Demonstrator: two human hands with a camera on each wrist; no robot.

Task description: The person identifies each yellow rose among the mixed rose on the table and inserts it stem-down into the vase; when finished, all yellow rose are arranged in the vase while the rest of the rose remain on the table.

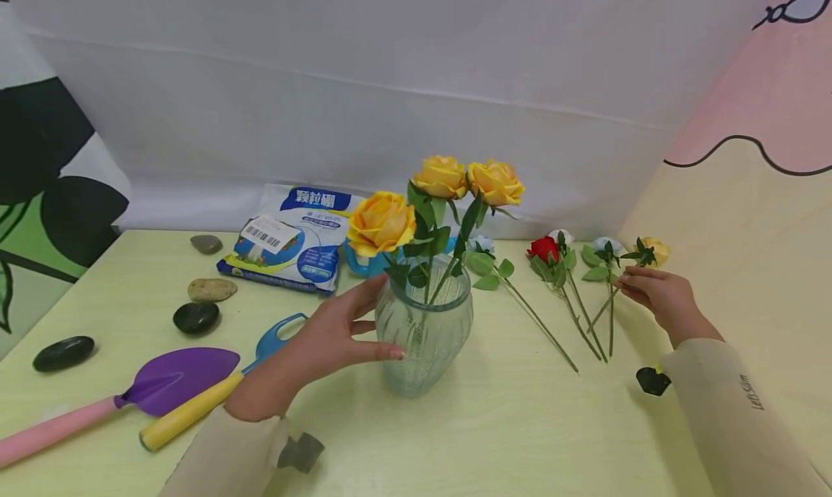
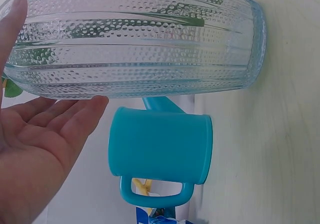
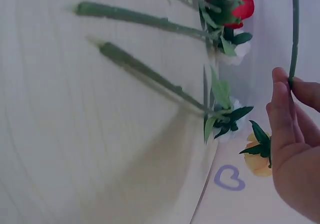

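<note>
A ribbed clear glass vase (image 1: 425, 352) stands upright in the middle of the table, with three yellow roses (image 1: 442, 177) in it. My left hand (image 1: 331, 331) holds the vase at its left side, thumb across the front and fingers behind; the left wrist view shows the textured glass (image 2: 150, 43) between thumb and fingers. At the right, my right hand (image 1: 663, 298) pinches the green stem (image 3: 295, 28) of a pale yellow rose (image 1: 656, 251) between thumb and fingertips. The stem is raised over the table. Beside it lie a red rose (image 1: 543, 249) and several pale flowers.
Behind the vase is a blue watering can (image 2: 160, 144), next to a printed bag (image 1: 292, 240). On the left lie a purple trowel (image 1: 185, 374), a yellow-handled blue tool (image 1: 195, 410) and several stones (image 1: 65, 353). A white cloth backdrop (image 1: 364, 121) rises behind the table.
</note>
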